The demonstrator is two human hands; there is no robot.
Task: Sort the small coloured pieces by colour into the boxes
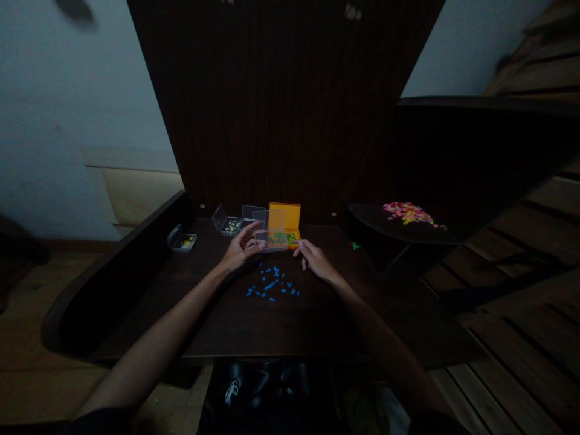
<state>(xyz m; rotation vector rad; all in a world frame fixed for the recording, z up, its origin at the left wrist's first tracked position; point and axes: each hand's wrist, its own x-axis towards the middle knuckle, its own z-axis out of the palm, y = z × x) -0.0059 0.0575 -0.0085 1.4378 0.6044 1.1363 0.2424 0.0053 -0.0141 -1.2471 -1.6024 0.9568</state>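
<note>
My left hand (242,249) grips the left side of a clear plastic box (273,240) with its lid raised, held above the dark desk. Close to the box's right side is my right hand (314,257), its fingers partly extended and no object visible in them. Behind the clear box stands an open orange box (285,214) with small green pieces (292,238), partly seen through the clear plastic. Scattered on the desk below my hands are several small blue pieces (272,285).
Another open clear box (232,226) with pale pieces stands at the back left. Farther left, a small clear case (182,240) holds yellow pieces. A pile of pink, red and yellow pieces (410,212) lies on the right shelf. A raised side panel (118,266) borders the desk's left.
</note>
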